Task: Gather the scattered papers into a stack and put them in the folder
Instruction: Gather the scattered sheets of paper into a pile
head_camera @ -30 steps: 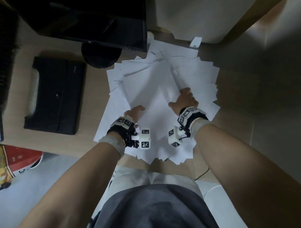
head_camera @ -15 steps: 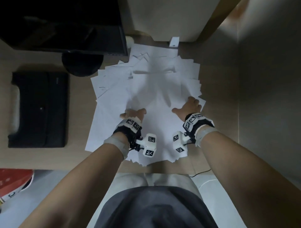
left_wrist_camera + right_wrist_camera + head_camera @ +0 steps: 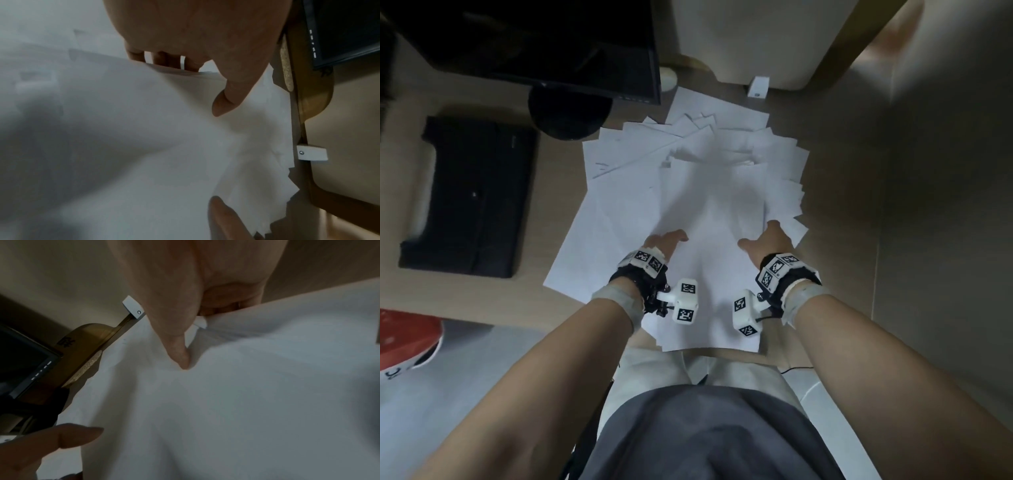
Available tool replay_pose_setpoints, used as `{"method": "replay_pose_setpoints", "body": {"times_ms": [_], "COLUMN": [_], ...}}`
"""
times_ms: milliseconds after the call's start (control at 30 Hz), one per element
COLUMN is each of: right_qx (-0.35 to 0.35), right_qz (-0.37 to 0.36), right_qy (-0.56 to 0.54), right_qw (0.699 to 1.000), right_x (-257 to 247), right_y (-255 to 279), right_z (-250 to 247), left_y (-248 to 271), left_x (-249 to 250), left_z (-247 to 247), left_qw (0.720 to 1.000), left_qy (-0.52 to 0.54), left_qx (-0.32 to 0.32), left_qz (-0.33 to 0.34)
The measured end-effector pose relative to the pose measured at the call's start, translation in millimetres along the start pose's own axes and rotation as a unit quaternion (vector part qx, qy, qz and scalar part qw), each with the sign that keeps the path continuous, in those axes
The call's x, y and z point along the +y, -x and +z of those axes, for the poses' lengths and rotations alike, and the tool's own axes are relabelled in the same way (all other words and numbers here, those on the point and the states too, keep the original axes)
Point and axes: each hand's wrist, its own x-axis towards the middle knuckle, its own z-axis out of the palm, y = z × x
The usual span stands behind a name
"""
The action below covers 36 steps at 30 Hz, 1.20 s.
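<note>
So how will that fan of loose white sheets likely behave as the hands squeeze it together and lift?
The papers look thin and floppy: they already billow near the left hand. Sheets will probably slide over each other, since their edges fan unevenly. One sheet buckles by the right hand, so creasing seems possible.

An office: a wooden desk (image 3: pixel 842 171) holds a dark monitor (image 3: pixel 551 44) and a black folder (image 3: pixel 472 195).
</note>
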Motion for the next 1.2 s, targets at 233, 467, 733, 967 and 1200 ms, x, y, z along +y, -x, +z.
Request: {"method": "replay_pose_setpoints", "body": {"times_ms": [233,467,733,967,1200], "right_qx": [-0.073,-0.090,0.014,-0.066,-0.009], "right_qz": [-0.019,0.034,0.075,0.114,0.106], "right_qy": [-0.094,-0.058,-0.156,-0.120,-0.135], "right_qw": [0.993,0.994,0.985,0.984,0.985], "right_x": [16,22,11,32,43], "right_y": [5,13,18,29,26], "right_z": [-19,-28,-49,-23,-3], "left_y": [8,12,19,20,0], "left_x": [12,4,27,24,25], "left_z": [21,25,13,28,45], "left_qw": [0.999,0.998,0.996,0.983,0.990], "left_qy": [-0.008,-0.017,0.003,-0.151,-0.109], "left_qx": [0.034,-0.015,-0.022,-0.029,-0.045], "left_qz": [0.034,0.057,0.081,0.098,0.074]}}
